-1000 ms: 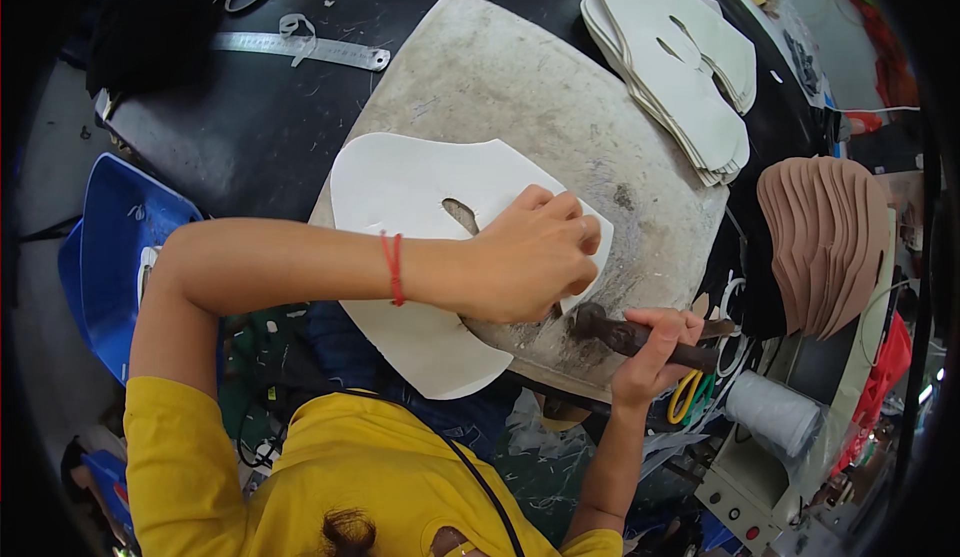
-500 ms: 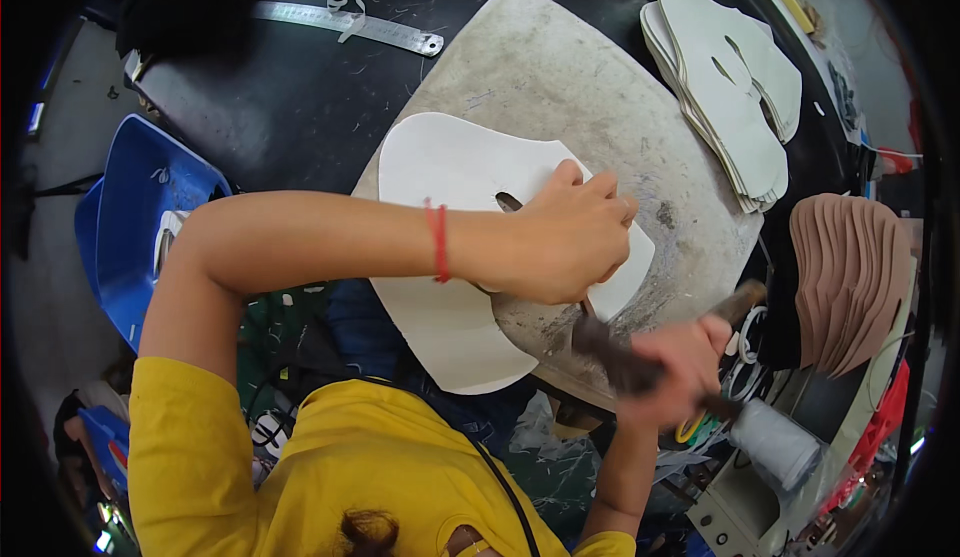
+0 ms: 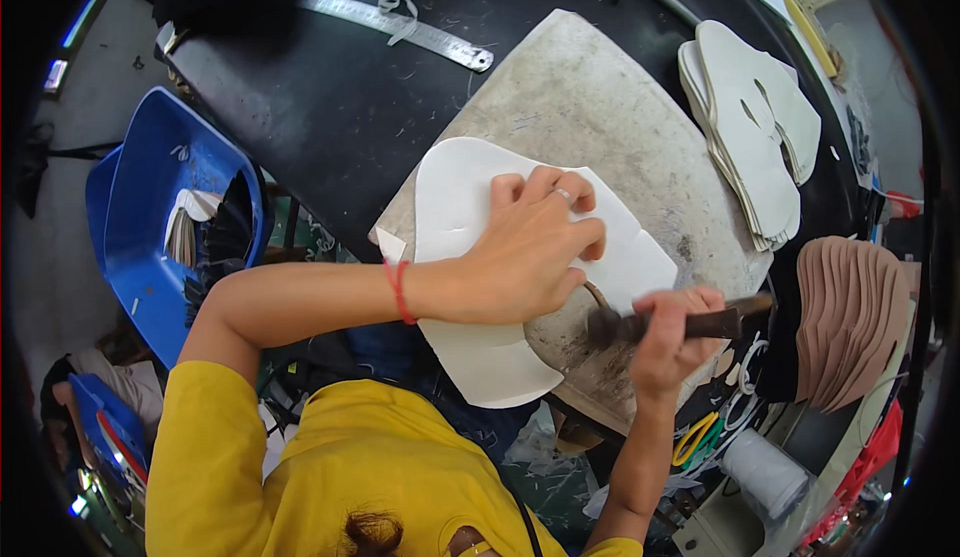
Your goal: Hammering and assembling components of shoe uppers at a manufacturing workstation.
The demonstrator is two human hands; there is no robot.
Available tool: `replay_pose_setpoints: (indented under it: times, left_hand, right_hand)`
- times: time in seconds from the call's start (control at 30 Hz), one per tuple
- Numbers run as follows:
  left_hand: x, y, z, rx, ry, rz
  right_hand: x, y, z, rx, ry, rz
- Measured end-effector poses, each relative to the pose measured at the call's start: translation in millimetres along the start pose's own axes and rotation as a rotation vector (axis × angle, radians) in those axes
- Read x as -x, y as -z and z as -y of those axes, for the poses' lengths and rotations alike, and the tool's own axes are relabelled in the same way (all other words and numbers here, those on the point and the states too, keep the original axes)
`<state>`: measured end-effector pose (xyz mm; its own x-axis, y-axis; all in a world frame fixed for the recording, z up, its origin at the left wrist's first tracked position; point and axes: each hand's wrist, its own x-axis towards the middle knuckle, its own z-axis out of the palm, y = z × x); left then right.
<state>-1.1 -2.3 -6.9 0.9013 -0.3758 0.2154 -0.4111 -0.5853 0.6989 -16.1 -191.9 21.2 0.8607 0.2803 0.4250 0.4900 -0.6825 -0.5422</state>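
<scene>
A white shaped sheet point(image 3: 455, 197) with a curved cut-away on its near side lies on a worn grey board point(image 3: 590, 77). My left hand point(image 3: 535, 247) rests on the sheet, fingers spread and bent, the tips against its surface. At the right, my right hand point(image 3: 680, 342) is closed around a dark tool point(image 3: 625, 327) with a long handle; motion smears its end, so its exact kind cannot be told. A thin brown curved piece point(image 3: 597, 295) shows between my left thumb and the dark end; whether it belongs to the tool is unclear.
A stack of white cut sheets point(image 3: 745, 137) lies at the far right, with a fanned brown stack point(image 3: 850, 307) nearer. A steel ruler point(image 3: 430, 39) lies at the back. Beside the table at the left is a blue bin point(image 3: 140, 207). Yellow-handled scissors point(image 3: 695, 440) and a white spool point(image 3: 765, 467) sit lower right.
My left hand has turned, its bunched fingers now spread over the sheet. My right hand has risen slightly, bringing the dark tool nearly level. The whole view has shifted, so things appear farther right and lower.
</scene>
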Motion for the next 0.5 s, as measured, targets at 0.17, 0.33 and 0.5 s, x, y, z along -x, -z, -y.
replay_pose_setpoints:
  times: [0.17,0.33,0.5]
  left_hand:
    - [-0.6,-2.2,-3.2,0.074,0.07,0.09]
    - [-3.5,3.4,4.7,0.076,0.087,0.137]
    - [-11.0,6.8,7.2,0.091,0.069,0.112]
  right_hand:
    - [-7.2,-12.1,4.5,0.186,0.104,-0.049]
    - [-17.1,-9.4,3.9,0.044,0.143,-0.115]
    - [-16.4,-24.0,1.3,0.092,0.15,-0.087]
